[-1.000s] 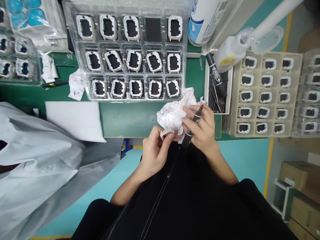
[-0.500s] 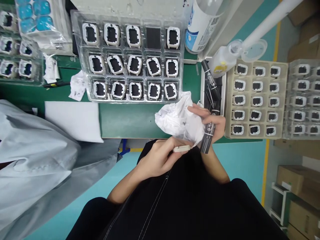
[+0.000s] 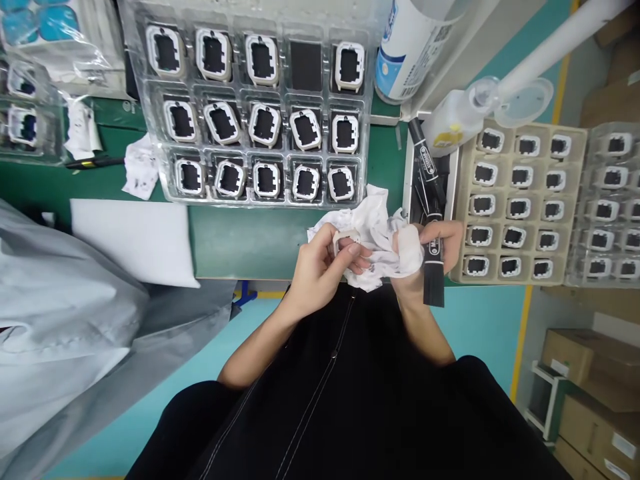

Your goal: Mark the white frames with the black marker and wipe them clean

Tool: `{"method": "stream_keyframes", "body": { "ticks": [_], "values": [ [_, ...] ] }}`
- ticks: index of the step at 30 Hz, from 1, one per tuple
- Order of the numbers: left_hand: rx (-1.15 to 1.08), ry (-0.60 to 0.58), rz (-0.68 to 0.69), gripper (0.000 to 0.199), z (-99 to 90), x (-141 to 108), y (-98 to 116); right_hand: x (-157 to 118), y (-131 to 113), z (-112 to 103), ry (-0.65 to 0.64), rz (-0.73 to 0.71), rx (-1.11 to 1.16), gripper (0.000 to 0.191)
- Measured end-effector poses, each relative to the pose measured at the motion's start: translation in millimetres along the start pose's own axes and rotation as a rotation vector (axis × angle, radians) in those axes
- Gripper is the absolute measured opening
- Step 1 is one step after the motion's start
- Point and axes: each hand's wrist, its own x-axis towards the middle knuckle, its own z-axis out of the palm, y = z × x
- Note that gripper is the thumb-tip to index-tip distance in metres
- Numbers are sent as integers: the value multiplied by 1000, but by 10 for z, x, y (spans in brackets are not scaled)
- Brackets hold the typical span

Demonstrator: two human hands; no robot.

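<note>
My left hand (image 3: 317, 277) pinches a small off-white rounded frame (image 3: 342, 239), like a watch case, between thumb and fingers. It is held close against a crumpled white cloth (image 3: 376, 217) with dark smudges. My right hand (image 3: 449, 240) grips that cloth, which wraps over some of its fingers, and also a black marker pen (image 3: 433, 283) that points downward. Both hands are near the front edge of the green table. Beyond them, a clear plastic tray (image 3: 364, 150) carries rows of similar frames with dark inserts; one compartment in its back row has no frame.
At right stand a beige tray (image 3: 575, 207) and another clear tray (image 3: 586, 193) of frames. More black markers (image 3: 426, 163) lie in a narrow holder beside a labelled bottle (image 3: 407, 57) and a white bottle (image 3: 453, 117). A white pad (image 3: 133, 240) and grey fabric (image 3: 65, 347) are at left.
My left hand has moved up and turned, so the frame's opening now shows against the cloth. The cloth is spread out more, and the marker has shifted slightly right with my right hand.
</note>
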Motion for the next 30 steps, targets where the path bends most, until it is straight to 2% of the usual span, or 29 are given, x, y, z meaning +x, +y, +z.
{"method": "stream_keyframes", "body": {
  "ticks": [2, 3, 7, 10, 14, 19, 22, 24, 30],
  "values": [
    [-14, -15, -25, 43, -16, 19, -31, -19, -51, 15, 150, -25, -1, 38],
    [-16, -19, -34, 42, -25, 22, -50, -28, -69, 21, 158, -33, -13, 41],
    [74, -6, -12, 40, -67, 26, -129, -64, -83, 11, -46, -36, -42, 35],
    [249, 35, 91, 35, -85, 35, -141, -61, -116, -10, -169, -77, -20, 25],
    [452, 56, 262, 27, -72, 47, -93, -14, -225, 1, -225, -105, -52, 21],
    [518, 55, 327, 29, -87, 47, -90, 1, -308, 35, -275, -80, -108, 22],
    [530, 67, 311, 30, -120, 32, -129, -6, -277, 18, -289, -71, -132, 21],
    [486, 82, 255, 30, -126, 16, -150, -6, -218, -14, -268, -54, -160, 19],
    [99, 79, 29, 39, -62, 4, -103, -60, -28, -100, -20, 11, -227, 31]
  ]
}}
